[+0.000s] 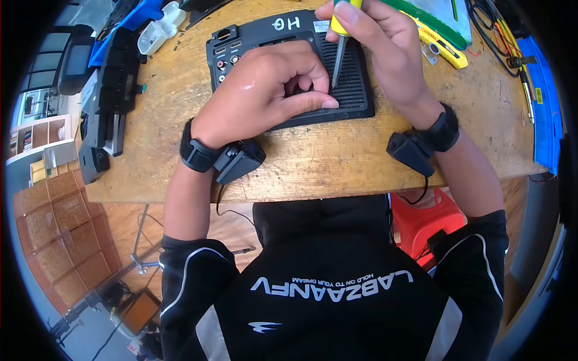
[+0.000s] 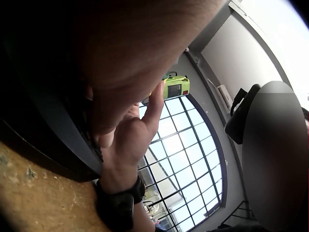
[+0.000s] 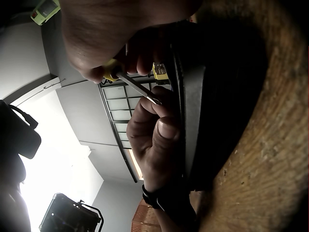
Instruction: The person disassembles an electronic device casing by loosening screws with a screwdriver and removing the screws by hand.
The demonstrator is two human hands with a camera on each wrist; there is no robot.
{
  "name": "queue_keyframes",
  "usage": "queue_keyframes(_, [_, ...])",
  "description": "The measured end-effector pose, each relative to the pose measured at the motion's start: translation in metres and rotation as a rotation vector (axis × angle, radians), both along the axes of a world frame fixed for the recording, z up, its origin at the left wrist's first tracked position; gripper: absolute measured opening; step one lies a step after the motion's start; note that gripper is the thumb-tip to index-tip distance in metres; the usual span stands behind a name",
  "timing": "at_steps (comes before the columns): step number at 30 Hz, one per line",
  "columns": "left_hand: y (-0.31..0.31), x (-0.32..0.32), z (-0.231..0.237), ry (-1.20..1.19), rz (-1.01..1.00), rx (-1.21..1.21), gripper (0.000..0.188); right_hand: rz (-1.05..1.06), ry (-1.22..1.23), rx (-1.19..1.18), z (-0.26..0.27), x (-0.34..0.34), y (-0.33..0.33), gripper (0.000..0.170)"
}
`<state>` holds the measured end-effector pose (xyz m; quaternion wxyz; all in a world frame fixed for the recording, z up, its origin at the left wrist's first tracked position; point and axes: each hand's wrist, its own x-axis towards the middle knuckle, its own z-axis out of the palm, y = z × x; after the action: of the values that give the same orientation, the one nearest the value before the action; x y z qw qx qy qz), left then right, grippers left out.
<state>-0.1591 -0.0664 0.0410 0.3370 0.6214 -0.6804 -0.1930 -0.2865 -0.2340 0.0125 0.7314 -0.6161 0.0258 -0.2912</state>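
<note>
A black electronic unit (image 1: 356,99) lies on the wooden bench, with sockets at its left, a slotted vent at its right and white handwritten letters at its far edge. My left hand (image 1: 253,87) rests over its middle, fingers bent and thumb tip at the vent; whether it pinches anything small I cannot tell. My right hand (image 1: 400,60) grips a screwdriver (image 1: 339,57) by its yellow handle, the thumb along it. The shaft slants down to the vent, its tip beside the left fingertips. In the right wrist view the screwdriver (image 3: 140,88) points at the left index finger.
A yellow utility knife (image 1: 445,49) lies right of the unit, near a green-edged tray (image 1: 454,37). Cables (image 1: 503,36) and a blue bin (image 1: 545,114) line the right side. Black casings (image 1: 117,78) and a white plastic part (image 1: 161,30) sit at the left.
</note>
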Motion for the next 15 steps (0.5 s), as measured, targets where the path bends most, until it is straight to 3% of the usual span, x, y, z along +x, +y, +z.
queue_keyframes(8, [-0.001, -0.002, -0.004, 0.03, 0.061, -0.02, 0.024, -0.001, 0.016, 0.004, 0.0, -0.001, 0.001, 0.025])
queue_keyframes(11, [-0.001, -0.003, 0.005, -0.057, 0.049, -0.021, 0.026, 0.011, 0.012, 0.018, 0.001, 0.0, 0.0, 0.025])
queue_keyframes(15, [0.001, -0.002, 0.005, 0.01, -0.008, -0.038, 0.024, 0.008, 0.008, -0.024, 0.001, 0.001, -0.001, 0.024])
